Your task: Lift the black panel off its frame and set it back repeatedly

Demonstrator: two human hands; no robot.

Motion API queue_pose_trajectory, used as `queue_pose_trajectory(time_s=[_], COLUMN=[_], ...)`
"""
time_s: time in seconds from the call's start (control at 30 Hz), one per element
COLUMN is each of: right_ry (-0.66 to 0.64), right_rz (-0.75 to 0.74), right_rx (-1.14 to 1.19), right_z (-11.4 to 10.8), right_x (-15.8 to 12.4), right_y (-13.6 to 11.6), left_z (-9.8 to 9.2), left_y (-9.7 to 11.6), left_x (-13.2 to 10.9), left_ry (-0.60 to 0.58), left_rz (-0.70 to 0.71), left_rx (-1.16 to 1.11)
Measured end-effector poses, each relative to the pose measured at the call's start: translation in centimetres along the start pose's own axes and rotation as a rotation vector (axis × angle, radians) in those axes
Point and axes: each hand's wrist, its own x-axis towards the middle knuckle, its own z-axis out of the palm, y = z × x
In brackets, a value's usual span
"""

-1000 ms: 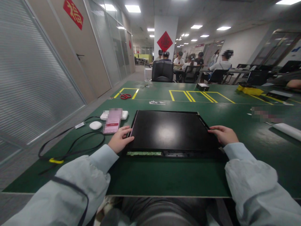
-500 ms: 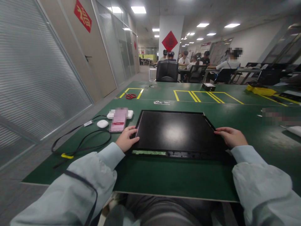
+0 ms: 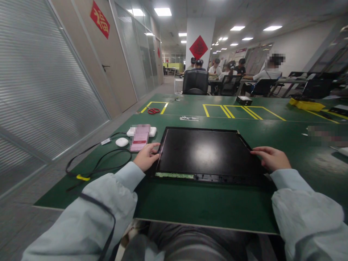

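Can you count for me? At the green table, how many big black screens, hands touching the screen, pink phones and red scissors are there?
Big black screens: 1 black screen
Hands touching it: 2, the left hand and the right hand
Pink phones: 1 phone
Red scissors: 1 pair of scissors
Total: 5

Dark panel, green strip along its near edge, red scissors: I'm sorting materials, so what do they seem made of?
Dark panel: likely glass or plastic, semi-gloss, since it gives a soft, blurred glare.
Green strip: probably circuit board, judging by its colour and pale specks; finish unclear.
Red scissors: handles look like plastic, from their even colour; blades presumably metal, too small to confirm.
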Motion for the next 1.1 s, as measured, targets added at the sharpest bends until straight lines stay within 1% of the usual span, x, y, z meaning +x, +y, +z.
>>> queue_pose_trajectory(time_s=[0.1,0.23,0.3,0.37,0.5,0.6,0.67,0.8,0.97,1.1], right_ry=[-0.003,0.047,0.026,-0.026,-0.118,-0.123,-0.113,-0.121,-0.112,-0.093], right_rz=[0.037,-0.051,-0.109,-0.127,-0.146,-0.175,-0.180,-0.141,-0.010,0.037], right_rx=[0.086,-0.028,-0.070,-0.091,-0.184,-0.242,-0.262,-0.246,-0.141,-0.079], right_z=[-0.3,0.2,0.7,1.2,1.6,1.7,1.7,1.7,1.4,1.2], right_x=[0.5,1.0,1.4,1.9,3.2,3.7,3.7,3.2,2.2,2.0], right_y=[-0.1,0.2,0.8,1.6,3.3,3.9,3.8,2.8,1.2,1.0], left_z=[-0.3,-0.6,-0.7,-0.7,-0.5,-0.5,-0.5,-0.5,-0.6,-0.6], left_y=[-0.1,-0.3,-0.4,-0.5,-0.5,-0.6,-0.7,-1.0,-1.6,-2.1], left_x=[0.1,0.3,0.4,0.4,0.3,0.3,0.4,0.5,0.7,0.8], left_ry=[0.003,-0.075,-0.079,-0.067,-0.072,-0.081,-0.073,-0.073,-0.076,-0.073], left_rz=[0.032,0.022,0.013,0.022,0.098,0.134,0.136,0.124,0.128,0.140], left_rx=[0.073,0.091,0.073,0.071,0.148,0.196,0.203,0.246,0.300,0.309])
